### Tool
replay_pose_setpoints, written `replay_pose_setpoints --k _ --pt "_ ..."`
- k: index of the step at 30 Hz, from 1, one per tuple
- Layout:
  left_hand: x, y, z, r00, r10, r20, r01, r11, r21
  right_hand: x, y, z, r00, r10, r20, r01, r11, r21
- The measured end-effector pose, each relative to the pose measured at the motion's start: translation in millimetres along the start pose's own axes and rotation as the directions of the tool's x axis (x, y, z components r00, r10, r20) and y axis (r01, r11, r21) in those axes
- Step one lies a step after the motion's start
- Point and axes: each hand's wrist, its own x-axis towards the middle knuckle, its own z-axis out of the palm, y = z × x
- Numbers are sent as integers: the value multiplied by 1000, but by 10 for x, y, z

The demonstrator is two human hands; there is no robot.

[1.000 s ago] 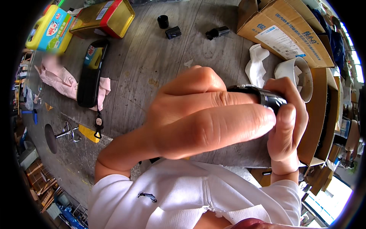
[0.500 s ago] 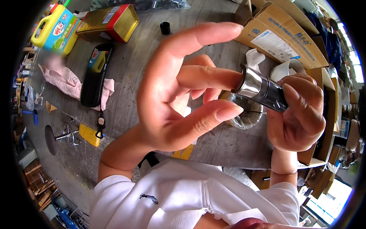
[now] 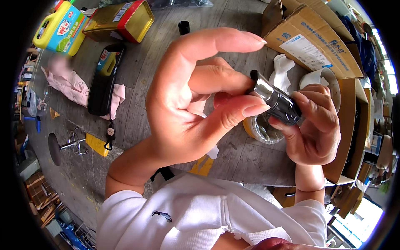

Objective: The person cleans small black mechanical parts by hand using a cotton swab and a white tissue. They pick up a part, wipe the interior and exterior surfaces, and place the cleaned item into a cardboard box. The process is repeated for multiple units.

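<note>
A short cylinder (image 3: 280, 103), shiny silver at one end and glossy black along the rest, is held tilted between my two hands above the table. My left hand (image 3: 187, 112) pinches the silver end between the thumb and a bent finger, while its index finger stays stretched out and curved above. At the black end, my right hand (image 3: 314, 133) grips with its thumb and curled fingers. Below the cylinder is a round container (image 3: 266, 129) with clear plastic film and a yellow edge, partly hidden by my hands. A small black cap (image 3: 183, 27) stands farther back.
An open cardboard box (image 3: 308, 37) stands at the back right, near crumpled white paper (image 3: 282, 71) and a white roll (image 3: 331, 81). On the left are a yellow jug (image 3: 62, 29), a gold and red tin (image 3: 118, 21), a phone (image 3: 104, 81) and a pink cloth (image 3: 71, 89).
My right hand and the cylinder have moved left and slightly down. My left thumb has closed onto the silver end, where before it was apart from it.
</note>
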Motion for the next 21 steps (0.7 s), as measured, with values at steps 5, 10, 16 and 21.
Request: replay_pose_setpoints --k 5,10,16,21 --pt "-5 -2 -13 1000 10 2 -10 999 -47 -20 -14 81 993 115 -18 -108 966 237" --pt "-15 -18 -14 999 42 10 -42 999 -27 -6 -42 70 993 107 -43 -95 971 221" --pt "-4 -5 -40 998 23 57 -23 1000 -1 54 4 6 996 -84 -7 84 995 56" --pt "21 69 -46 993 -98 69 98 995 -8 77 1 -36 988 -154 11 155 986 -56"
